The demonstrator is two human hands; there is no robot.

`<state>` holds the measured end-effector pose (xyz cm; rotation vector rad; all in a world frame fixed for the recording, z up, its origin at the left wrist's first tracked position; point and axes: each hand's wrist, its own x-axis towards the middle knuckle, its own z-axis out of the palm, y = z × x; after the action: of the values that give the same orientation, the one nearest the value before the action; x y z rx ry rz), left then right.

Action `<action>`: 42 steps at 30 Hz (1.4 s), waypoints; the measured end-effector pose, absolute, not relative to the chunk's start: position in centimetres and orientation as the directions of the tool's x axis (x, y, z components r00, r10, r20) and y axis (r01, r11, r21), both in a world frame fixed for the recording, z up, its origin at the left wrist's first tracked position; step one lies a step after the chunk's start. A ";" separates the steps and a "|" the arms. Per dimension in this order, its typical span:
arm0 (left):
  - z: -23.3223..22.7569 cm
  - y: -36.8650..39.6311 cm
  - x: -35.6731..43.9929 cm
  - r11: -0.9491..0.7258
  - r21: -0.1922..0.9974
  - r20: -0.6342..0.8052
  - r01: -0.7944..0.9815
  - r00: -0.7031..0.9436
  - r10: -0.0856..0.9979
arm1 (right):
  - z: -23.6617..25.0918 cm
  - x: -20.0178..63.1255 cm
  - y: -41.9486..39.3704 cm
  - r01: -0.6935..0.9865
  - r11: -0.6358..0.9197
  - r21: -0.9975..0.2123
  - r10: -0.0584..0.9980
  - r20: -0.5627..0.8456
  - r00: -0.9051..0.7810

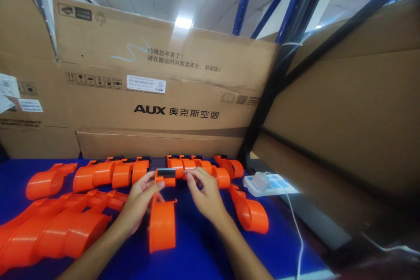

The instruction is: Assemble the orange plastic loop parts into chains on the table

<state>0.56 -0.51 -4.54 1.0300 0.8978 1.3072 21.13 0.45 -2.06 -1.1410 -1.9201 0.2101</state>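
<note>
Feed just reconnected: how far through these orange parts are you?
Looks done: a row of orange parts with black inserts lines the cardboard box. In hand: left hand and right hand hold one orange piece at its black insert. Left: a stack of orange pieces at left, apparently without inserts.

Cardboard boxes behind — blue rack posts, white charger.

Head camera looks forward and down, close over the blue table.
</note>
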 end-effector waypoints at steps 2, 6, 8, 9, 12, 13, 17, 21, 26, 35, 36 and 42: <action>-4.4 -0.5 0.3 -0.010 0.941 0.032 -0.339 0.060 0.998 | -2.2 21.7 0.8 0.791 0.436 -0.430 0.836 0.518 -0.179; -4.2 -0.5 0.2 -0.004 0.935 0.024 -0.356 0.051 0.998 | -3.2 21.9 1.2 0.941 0.288 -0.176 0.927 0.296 -0.229; -4.0 -0.5 0.2 -0.006 0.936 0.027 -0.351 0.056 0.998 | -3.7 21.7 1.3 0.952 0.274 -0.135 0.941 0.244 -0.236; -4.0 -0.5 0.3 -0.009 0.938 0.031 -0.346 0.058 0.998 | -3.9 21.6 1.3 0.953 0.272 -0.131 0.943 0.233 -0.237; -4.0 -0.5 0.3 -0.025 0.941 0.046 -0.338 0.056 0.997 | -4.3 21.3 1.4 0.953 0.274 -0.132 0.945 0.221 -0.241; -4.0 -0.5 0.3 -0.027 0.941 0.048 -0.337 0.053 0.997 | -4.4 21.2 1.4 0.952 0.276 -0.132 0.945 0.217 -0.244; -4.2 -0.4 0.3 -0.023 0.944 0.038 -0.328 0.039 0.999 | -4.5 21.2 1.4 0.948 0.288 -0.139 0.945 0.204 -0.257; -4.4 -0.3 0.3 -0.036 0.945 0.050 -0.326 0.035 0.998 | -4.3 21.3 1.2 0.919 0.354 -0.175 0.927 0.199 -0.319; -4.4 -0.3 0.1 -0.051 0.944 0.069 -0.326 0.043 0.997 | -4.2 21.4 1.0 0.875 0.428 -0.227 0.896 0.237 -0.376; -4.0 -0.5 0.3 -0.047 0.943 0.060 -0.331 0.030 0.998 | -5.0 21.0 0.9 0.905 0.400 -0.143 0.907 0.200 -0.370; -4.0 -0.5 0.3 -0.049 0.943 0.060 -0.330 0.023 0.998 | -5.0 21.0 0.9 0.898 0.412 -0.153 0.904 0.195 -0.381; -4.5 -0.2 0.3 -0.047 0.937 0.049 -0.347 -0.004 0.999 | -4.8 20.5 0.2 0.835 0.460 -0.302 0.888 0.176 -0.426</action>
<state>0.26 -0.23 -4.53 0.9798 0.9176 1.3881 20.47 0.18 -4.81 -1.4678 -2.4050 0.2410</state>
